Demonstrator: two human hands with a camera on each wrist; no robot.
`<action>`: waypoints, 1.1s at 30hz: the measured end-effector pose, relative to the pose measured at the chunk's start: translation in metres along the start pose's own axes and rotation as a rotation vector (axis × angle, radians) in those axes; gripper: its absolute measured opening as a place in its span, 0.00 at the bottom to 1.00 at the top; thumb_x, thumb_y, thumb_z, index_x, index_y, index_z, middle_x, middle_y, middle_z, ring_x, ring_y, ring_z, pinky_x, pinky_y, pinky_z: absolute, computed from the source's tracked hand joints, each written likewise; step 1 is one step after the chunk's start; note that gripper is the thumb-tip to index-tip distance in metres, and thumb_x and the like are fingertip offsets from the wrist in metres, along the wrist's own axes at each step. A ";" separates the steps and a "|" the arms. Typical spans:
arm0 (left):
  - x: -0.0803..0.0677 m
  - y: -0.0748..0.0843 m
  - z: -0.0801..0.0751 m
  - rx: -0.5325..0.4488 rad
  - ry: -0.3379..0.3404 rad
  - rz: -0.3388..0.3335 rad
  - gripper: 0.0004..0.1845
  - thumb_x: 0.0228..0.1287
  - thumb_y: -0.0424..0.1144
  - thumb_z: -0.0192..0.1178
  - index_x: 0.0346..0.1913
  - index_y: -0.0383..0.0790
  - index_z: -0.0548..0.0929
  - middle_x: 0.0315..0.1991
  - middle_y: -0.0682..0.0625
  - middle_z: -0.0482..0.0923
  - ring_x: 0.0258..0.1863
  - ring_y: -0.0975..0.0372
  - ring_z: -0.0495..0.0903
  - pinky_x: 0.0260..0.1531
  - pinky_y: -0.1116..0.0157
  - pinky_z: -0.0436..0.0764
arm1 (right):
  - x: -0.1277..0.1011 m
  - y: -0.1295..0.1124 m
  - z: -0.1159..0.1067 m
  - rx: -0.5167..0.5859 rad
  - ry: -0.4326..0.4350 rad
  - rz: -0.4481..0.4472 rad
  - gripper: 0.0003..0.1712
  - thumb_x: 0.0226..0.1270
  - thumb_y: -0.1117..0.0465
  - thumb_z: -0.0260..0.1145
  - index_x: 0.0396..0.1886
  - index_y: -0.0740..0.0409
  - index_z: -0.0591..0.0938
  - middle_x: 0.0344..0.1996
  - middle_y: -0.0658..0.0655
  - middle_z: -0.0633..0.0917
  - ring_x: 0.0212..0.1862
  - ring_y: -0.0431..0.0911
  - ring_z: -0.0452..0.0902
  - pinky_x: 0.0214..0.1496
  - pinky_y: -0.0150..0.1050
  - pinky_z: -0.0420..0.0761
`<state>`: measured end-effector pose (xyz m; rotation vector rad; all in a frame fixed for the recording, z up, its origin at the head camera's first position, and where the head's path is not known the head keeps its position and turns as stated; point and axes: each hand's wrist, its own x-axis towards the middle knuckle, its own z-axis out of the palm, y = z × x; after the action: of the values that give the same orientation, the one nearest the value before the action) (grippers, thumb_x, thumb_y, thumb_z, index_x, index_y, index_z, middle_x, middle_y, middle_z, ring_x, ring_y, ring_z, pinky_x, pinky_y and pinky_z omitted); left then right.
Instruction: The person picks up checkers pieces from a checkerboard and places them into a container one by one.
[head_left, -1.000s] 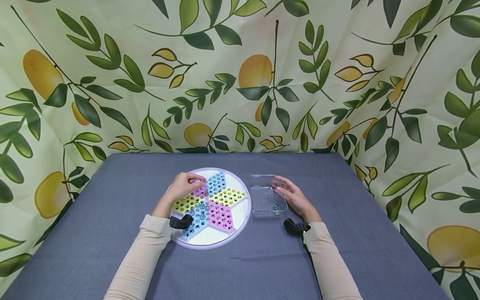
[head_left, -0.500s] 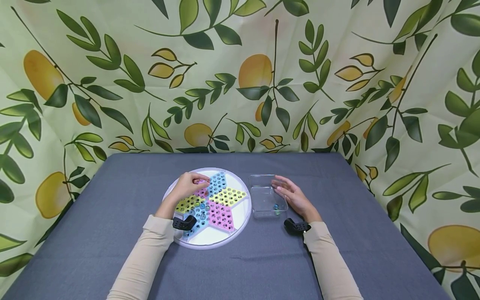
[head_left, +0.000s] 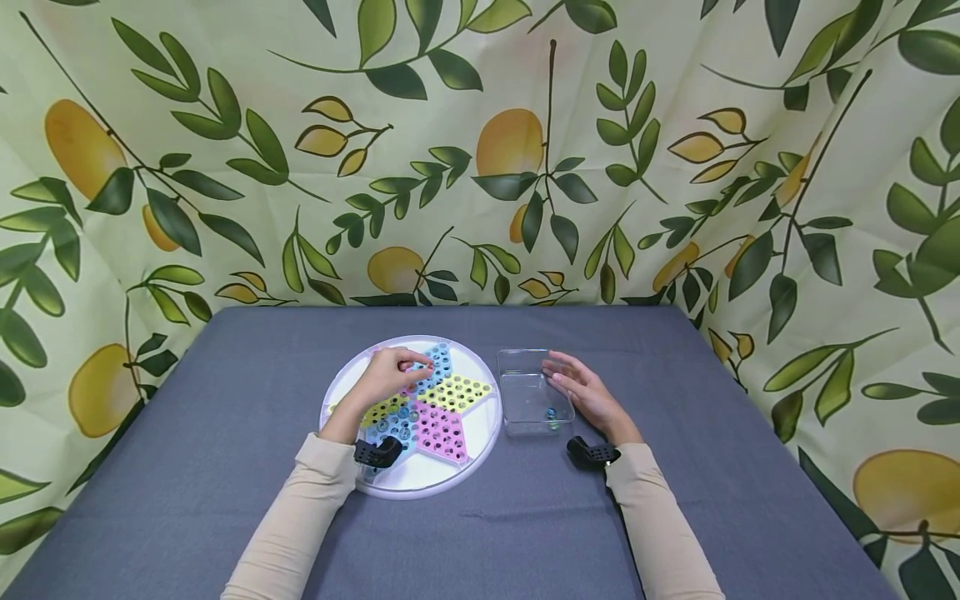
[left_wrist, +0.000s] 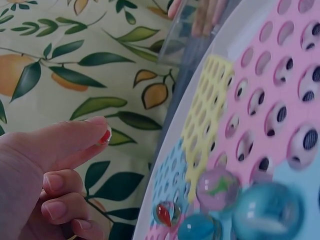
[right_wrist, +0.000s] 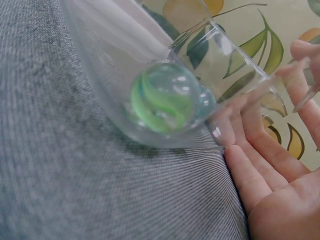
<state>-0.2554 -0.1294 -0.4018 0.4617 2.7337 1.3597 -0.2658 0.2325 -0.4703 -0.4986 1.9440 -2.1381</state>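
Note:
A round white board (head_left: 483,429) with a coloured star of holes lies on the grey table. My left hand (head_left: 418,365) hovers over the star's far blue point and pinches a small red marble (left_wrist: 105,135) between thumb and forefinger. Several glass marbles (head_left: 401,417) sit in holes near the star's centre, seen large in the left wrist view as marbles (left_wrist: 267,210). My right hand (head_left: 564,377) rests with straight fingers (right_wrist: 260,150) against the right wall of a clear plastic box (head_left: 525,387). A green swirl marble (right_wrist: 162,97) and a bluish one lie inside the box.
The grey cloth-covered table (head_left: 225,467) is enclosed on three sides by a curtain printed with leaves and lemons (head_left: 525,150). Beige sleeves (head_left: 660,533) cover both forearms, and a black camera mount (head_left: 592,454) sits on each wrist.
My left hand has moved to the right across the board, from its left side toward the far blue point, its fingers still pinched. The right hand and the box stayed put.

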 end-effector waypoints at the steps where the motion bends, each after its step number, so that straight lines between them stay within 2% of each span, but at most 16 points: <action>1: 0.000 0.001 0.001 0.006 0.002 0.002 0.15 0.61 0.38 0.64 0.48 0.33 0.85 0.17 0.55 0.59 0.20 0.56 0.77 0.19 0.73 0.66 | 0.000 0.000 0.000 0.003 0.001 -0.001 0.34 0.73 0.65 0.54 0.72 0.72 0.52 0.70 0.81 0.55 0.59 0.28 0.73 0.60 0.22 0.73; 5: 0.001 0.005 0.003 0.022 0.006 0.010 0.14 0.61 0.40 0.65 0.47 0.36 0.86 0.18 0.54 0.58 0.17 0.63 0.67 0.19 0.72 0.63 | 0.000 0.000 0.001 -0.009 0.000 -0.004 0.34 0.74 0.64 0.54 0.72 0.72 0.53 0.70 0.81 0.55 0.59 0.27 0.73 0.60 0.21 0.73; 10: 0.002 0.008 0.005 0.016 0.000 0.019 0.14 0.61 0.40 0.65 0.46 0.36 0.87 0.20 0.54 0.58 0.19 0.65 0.59 0.20 0.72 0.62 | 0.000 0.001 0.000 -0.015 -0.002 -0.004 0.34 0.74 0.64 0.54 0.72 0.71 0.53 0.70 0.80 0.55 0.59 0.28 0.72 0.60 0.21 0.73; 20: 0.003 0.016 0.013 0.021 -0.016 0.067 0.13 0.61 0.39 0.65 0.46 0.37 0.87 0.20 0.54 0.57 0.22 0.64 0.58 0.25 0.71 0.60 | -0.001 0.002 -0.001 -0.044 0.008 0.005 0.34 0.74 0.63 0.54 0.72 0.71 0.53 0.70 0.79 0.56 0.58 0.26 0.72 0.60 0.21 0.73; 27: 0.002 0.022 0.017 -0.006 -0.028 0.063 0.13 0.60 0.40 0.66 0.45 0.38 0.87 0.20 0.55 0.58 0.22 0.64 0.58 0.25 0.71 0.60 | -0.001 0.001 -0.001 -0.046 0.008 0.009 0.34 0.74 0.63 0.54 0.72 0.71 0.52 0.71 0.79 0.55 0.59 0.26 0.72 0.60 0.21 0.73; 33: 0.001 0.026 0.020 -0.002 -0.024 0.087 0.13 0.59 0.40 0.67 0.45 0.38 0.87 0.20 0.55 0.59 0.22 0.64 0.59 0.26 0.71 0.61 | -0.001 0.000 -0.001 -0.049 0.007 0.011 0.34 0.74 0.62 0.54 0.72 0.70 0.53 0.71 0.78 0.56 0.59 0.26 0.72 0.59 0.20 0.73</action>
<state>-0.2462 -0.0989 -0.3942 0.5997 2.7229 1.3663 -0.2650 0.2334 -0.4708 -0.4894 2.0029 -2.0926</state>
